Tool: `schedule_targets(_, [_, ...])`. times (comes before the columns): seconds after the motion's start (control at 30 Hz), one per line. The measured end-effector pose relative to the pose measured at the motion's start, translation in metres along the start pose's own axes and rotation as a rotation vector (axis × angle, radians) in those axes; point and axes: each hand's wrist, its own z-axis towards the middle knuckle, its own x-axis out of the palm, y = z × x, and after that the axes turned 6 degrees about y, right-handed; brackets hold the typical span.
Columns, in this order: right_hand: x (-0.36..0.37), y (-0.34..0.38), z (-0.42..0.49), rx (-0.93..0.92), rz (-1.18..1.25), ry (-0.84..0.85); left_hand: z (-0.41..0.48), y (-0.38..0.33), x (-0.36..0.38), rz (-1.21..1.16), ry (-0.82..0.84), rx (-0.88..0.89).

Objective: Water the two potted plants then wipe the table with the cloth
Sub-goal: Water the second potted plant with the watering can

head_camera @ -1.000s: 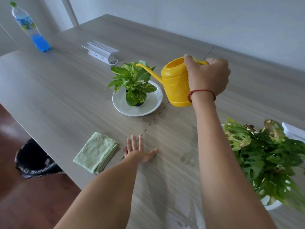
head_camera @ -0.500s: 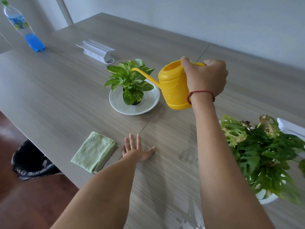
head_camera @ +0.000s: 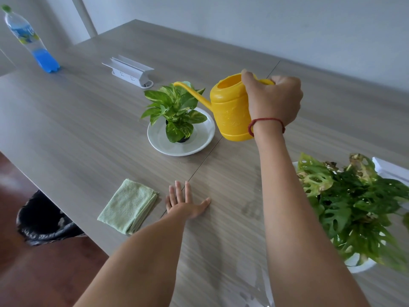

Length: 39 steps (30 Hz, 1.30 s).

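My right hand [head_camera: 273, 100] grips the handle of a yellow watering can [head_camera: 230, 109], held just above the table with its spout over the small potted plant [head_camera: 176, 109]. That plant stands in a black pot on a white plate [head_camera: 200, 141]. My left hand [head_camera: 184, 202] lies flat on the wooden table [head_camera: 73, 120], fingers straight. A folded green cloth [head_camera: 129, 206] lies just left of that hand. The second, larger plant [head_camera: 354, 207] with holed leaves sits in a white pot at the right.
A plastic bottle [head_camera: 28, 41] with blue liquid stands at the far left. A white power-socket box [head_camera: 128, 70] sits behind the small plant. A black-lined bin [head_camera: 42, 220] is on the floor beside the table's left edge. Wet patches show on the table near me.
The watering can's spout has stayed over the small plant, with the can tilted a little more level. My left hand has not moved; only the camera shifted slightly.
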Motion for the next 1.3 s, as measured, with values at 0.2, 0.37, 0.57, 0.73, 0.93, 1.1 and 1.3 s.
schedule_targets(0.2, [-0.003, -0.002, 0.000, -0.012, -0.054, 0.033, 0.001, 0.001, 0.001, -0.009, -0.010, 0.003])
schedule_targets(0.37, [-0.008, -0.008, 0.000, 0.016, -0.035, 0.021, 0.001, 0.001, 0.002, -0.015, -0.026, -0.001])
schedule_targets(0.57, [-0.007, -0.005, 0.002, 0.015, -0.004, -0.007, 0.001, 0.001, 0.001, -0.014, -0.008, 0.004])
schedule_targets(0.73, [0.002, -0.004, -0.002, -0.022, -0.041, -0.029, 0.000, 0.001, 0.002, -0.015, -0.006, 0.008])
schedule_targets(0.93, [0.003, -0.007, -0.005, -0.027, -0.071, -0.007, 0.000, 0.001, 0.003, -0.024, -0.023, 0.005])
schedule_targets(1.1, [-0.003, -0.019, -0.004, -0.003, -0.061, -0.008, 0.000, 0.001, 0.003, -0.016, -0.022, 0.003])
schedule_targets(1.3, [-0.005, -0.021, -0.002, -0.005, -0.079, -0.080, -0.001, 0.000, 0.001, -0.005, -0.007, -0.003])
